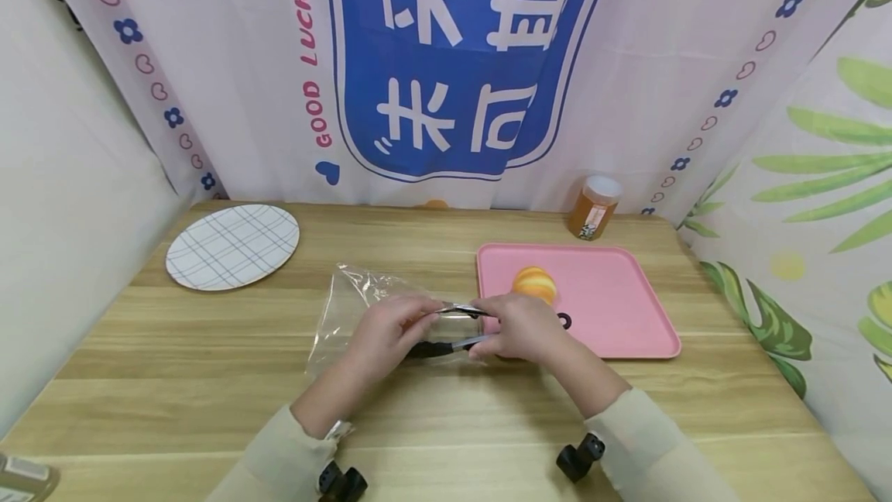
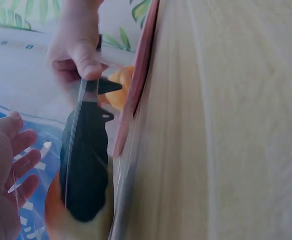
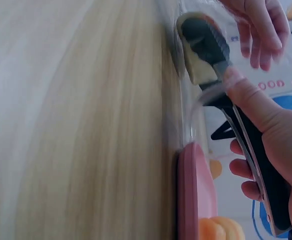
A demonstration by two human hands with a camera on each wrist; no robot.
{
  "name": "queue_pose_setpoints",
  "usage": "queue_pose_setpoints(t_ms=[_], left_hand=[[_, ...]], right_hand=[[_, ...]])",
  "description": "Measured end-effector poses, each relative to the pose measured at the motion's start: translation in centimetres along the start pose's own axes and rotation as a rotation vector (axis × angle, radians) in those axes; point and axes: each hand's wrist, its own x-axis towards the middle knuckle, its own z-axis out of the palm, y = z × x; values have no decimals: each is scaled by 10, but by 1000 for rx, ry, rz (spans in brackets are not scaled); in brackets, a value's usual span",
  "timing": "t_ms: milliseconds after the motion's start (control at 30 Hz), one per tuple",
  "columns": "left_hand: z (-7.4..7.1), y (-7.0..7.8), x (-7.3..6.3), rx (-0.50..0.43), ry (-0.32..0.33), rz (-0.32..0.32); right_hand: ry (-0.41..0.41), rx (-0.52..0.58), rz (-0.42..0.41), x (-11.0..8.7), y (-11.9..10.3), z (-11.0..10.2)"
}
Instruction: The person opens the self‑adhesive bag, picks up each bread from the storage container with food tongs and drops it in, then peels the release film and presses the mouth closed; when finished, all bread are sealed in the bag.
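Note:
Tongs with black scalloped heads and metal arms (image 2: 86, 165) are gripped in my right hand (image 1: 524, 325), thumb along one arm. Between their heads sits a piece of bread (image 3: 198, 65), brown outside and pale on one side, within or against a clear plastic bag (image 1: 334, 324). My left hand (image 1: 390, 331) seems to pinch the bag's edge beside the tongs; its other fingers (image 2: 23, 142) are loosely bent. From the head view the bread is mostly hidden by my hands. A round striped bun (image 1: 533, 283) rests on a pink tray (image 1: 606, 304), just beyond my right hand.
A white plate with a grid pattern (image 1: 233, 246) lies at the back left of the wooden table (image 1: 418, 432). Behind the tray stands an amber jar with a white lid (image 1: 595, 208). Another container (image 1: 26, 479) shows at the bottom left corner. Printed cloths hang behind.

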Motion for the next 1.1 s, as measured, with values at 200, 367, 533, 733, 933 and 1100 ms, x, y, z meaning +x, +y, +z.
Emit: queue_pose_setpoints(t_ms=[200,367,533,733,933,1100], left_hand=[[3,-4,-4,-13,1,-22],[5,-4,-5,4,8,-16],[6,-1,-4,9,15,0],[8,0,-3,28,1,16],[4,6,2,92,3,95],[0,8,5,84,6,79]], right_hand=[[6,52,13,-1,3,4],[14,29,10,0,0,6],[21,6,-8,0,-6,7],[65,-33,-62,3,-10,12],[109,-110,-88,2,-12,10],[72,35,-26,1,-10,11]])
